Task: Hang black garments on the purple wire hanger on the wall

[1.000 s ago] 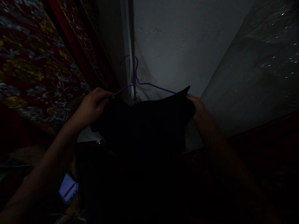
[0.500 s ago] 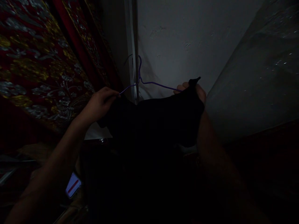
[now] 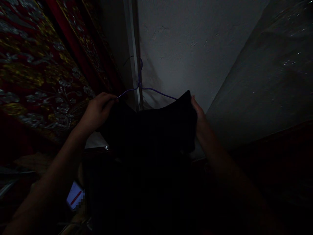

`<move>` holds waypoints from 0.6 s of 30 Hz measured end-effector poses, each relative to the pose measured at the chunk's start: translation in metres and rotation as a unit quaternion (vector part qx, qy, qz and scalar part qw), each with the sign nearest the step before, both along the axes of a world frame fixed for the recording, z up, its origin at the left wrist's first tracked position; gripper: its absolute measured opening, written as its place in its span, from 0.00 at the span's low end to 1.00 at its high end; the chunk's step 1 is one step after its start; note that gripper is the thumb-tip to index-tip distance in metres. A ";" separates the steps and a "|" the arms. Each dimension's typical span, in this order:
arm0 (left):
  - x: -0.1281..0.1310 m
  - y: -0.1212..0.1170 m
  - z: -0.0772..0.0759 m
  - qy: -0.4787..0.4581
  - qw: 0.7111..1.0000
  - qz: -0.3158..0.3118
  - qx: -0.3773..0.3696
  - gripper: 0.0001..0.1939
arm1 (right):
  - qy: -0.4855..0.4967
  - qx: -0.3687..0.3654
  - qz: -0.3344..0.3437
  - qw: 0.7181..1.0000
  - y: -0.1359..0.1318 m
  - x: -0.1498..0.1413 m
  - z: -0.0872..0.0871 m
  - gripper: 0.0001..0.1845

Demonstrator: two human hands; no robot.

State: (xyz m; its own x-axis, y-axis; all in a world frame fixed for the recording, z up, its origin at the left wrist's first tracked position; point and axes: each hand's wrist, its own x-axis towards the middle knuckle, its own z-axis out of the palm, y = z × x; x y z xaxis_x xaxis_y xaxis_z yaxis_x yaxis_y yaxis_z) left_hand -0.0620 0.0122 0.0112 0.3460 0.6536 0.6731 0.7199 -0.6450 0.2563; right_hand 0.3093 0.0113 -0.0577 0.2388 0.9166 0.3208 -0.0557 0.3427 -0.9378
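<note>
Cannot make out the lower part of the black garment (image 3: 151, 137), lost in deep shadow toward the bottom of the view. Hard to trace its hem or folds. Cannot see most of the fingers of the right hand (image 3: 199, 112), hidden behind the cloth. Can see only a thin, dim part of the hook of the purple hanger (image 3: 158, 92) beyond the pale vertical strip (image 3: 132, 32). Blurred by blocky pixels at one corner of the lit screen (image 3: 74, 195), low on the left.

Find the garment between the hands, draped over the hanger in front of the pale wall (image 3: 195, 49), touching the left hand (image 3: 99, 107) at one upper corner and the right at the other. Looks plain and matte, dipping along the top edge between its raised corners, with a sharp point beside the right hand.

With the left, pinching the cloth and wire at the hanger's left end, fingertips closed together. With the right, touching the garment's right edge, thumb side showing; cannot tell how far closed. See red patterned fabric (image 3: 29, 71) on the left and a shiny translucent sheet (image 3: 276, 81) on the right.
</note>
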 end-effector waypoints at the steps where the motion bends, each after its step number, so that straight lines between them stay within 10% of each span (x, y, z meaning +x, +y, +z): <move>1: -0.002 0.000 0.001 0.005 1.000 0.001 0.003 0.14 | 0.027 0.011 -0.008 1.000 -0.006 0.007 0.000 0.28; 6: -0.008 -0.001 0.005 0.019 1.000 -0.003 0.009 0.15 | -0.092 0.038 0.052 0.994 -0.057 0.043 0.017 0.25; 12: -0.007 0.000 0.002 0.017 1.000 -0.011 -0.010 0.15 | -0.389 -0.033 0.126 0.912 -0.102 0.055 0.049 0.24; 18: -0.013 0.004 0.001 0.012 1.000 0.006 0.003 0.15 | -0.410 -0.033 0.191 0.891 -0.118 0.044 0.065 0.15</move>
State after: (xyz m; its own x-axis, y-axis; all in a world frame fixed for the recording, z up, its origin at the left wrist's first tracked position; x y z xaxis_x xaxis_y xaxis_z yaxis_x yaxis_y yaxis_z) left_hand -0.0747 0.0162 0.0123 0.3536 0.6540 0.6688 0.7338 -0.6373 0.2352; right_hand 0.3531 -0.1070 0.0074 -0.3839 0.9044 0.1861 0.5578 0.3877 -0.7338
